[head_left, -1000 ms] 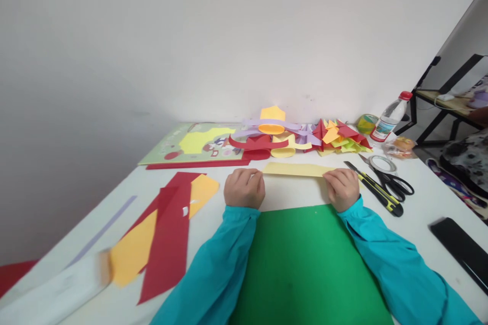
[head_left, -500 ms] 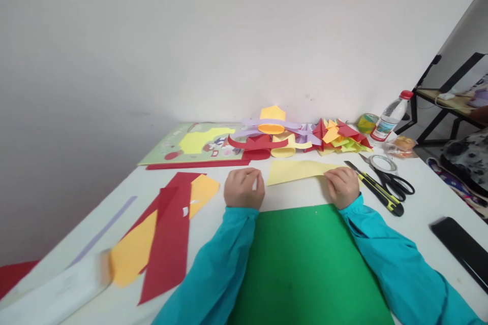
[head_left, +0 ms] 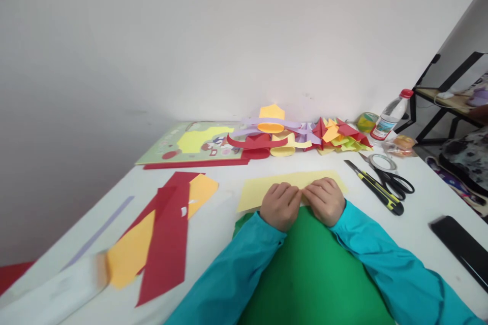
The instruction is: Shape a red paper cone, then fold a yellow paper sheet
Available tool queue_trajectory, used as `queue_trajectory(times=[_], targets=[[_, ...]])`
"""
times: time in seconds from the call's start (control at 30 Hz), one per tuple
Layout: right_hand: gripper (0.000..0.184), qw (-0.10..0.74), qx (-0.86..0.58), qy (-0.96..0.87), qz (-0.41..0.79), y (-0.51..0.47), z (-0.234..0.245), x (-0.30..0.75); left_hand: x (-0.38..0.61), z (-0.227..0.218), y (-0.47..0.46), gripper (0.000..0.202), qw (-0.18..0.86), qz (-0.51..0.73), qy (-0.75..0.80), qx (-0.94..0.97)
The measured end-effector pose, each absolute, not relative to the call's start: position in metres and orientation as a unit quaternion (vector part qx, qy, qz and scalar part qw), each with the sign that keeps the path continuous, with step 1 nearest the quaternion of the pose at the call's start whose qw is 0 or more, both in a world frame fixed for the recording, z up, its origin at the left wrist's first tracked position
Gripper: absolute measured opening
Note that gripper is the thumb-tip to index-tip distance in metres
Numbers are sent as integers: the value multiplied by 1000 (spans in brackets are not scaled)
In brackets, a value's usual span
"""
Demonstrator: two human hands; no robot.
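My left hand (head_left: 281,205) and my right hand (head_left: 325,201) are together, closed, with their fingertips meeting. Between them they pinch the far edge of a large green paper sheet (head_left: 312,269), which bows up toward the fingers. Its far left corner shows beside my left wrist, and the pinched edge is mostly hidden by my hands. Just beyond lies a pale yellow paper strip (head_left: 253,193), partly covered by my fingers; whether they grip it too I cannot tell.
To the left lie red paper (head_left: 165,249), orange pieces (head_left: 131,249), a purple strip (head_left: 99,233) and a blurred white object (head_left: 57,289). On the right are a utility knife (head_left: 375,190), scissors (head_left: 396,183), tape (head_left: 383,162), a bottle (head_left: 392,114) and a black phone-like slab (head_left: 459,246). Folded paper shapes (head_left: 272,132) stand along the wall.
Both hands have come together from the sides. The yellow strip, earlier near both hands, now lies flatter and wider to the left. The green sheet has bowed up between my hands.
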State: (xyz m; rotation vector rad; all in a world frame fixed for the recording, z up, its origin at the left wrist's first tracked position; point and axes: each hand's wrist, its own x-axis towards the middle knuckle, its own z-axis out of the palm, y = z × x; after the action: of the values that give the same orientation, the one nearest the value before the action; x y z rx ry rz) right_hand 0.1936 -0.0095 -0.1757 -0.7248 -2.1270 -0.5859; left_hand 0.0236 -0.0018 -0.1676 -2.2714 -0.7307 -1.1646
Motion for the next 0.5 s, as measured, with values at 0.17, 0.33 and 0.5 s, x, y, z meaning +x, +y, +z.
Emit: queue_trajectory(times=[0.17, 0.33, 0.5], targets=[[14, 394, -294, -835, -246, -10, -177, 194, 23, -168, -2, 9, 235, -426, -263, -833], [16, 401, -311, -822, -260, -5, -176, 204, 14, -172, 5, 11, 244, -445, -271, -818], [13, 396, -354, -798, -285, 4, -175, 223, 1, -173, 15, 11, 256, -454, -290, -802]])
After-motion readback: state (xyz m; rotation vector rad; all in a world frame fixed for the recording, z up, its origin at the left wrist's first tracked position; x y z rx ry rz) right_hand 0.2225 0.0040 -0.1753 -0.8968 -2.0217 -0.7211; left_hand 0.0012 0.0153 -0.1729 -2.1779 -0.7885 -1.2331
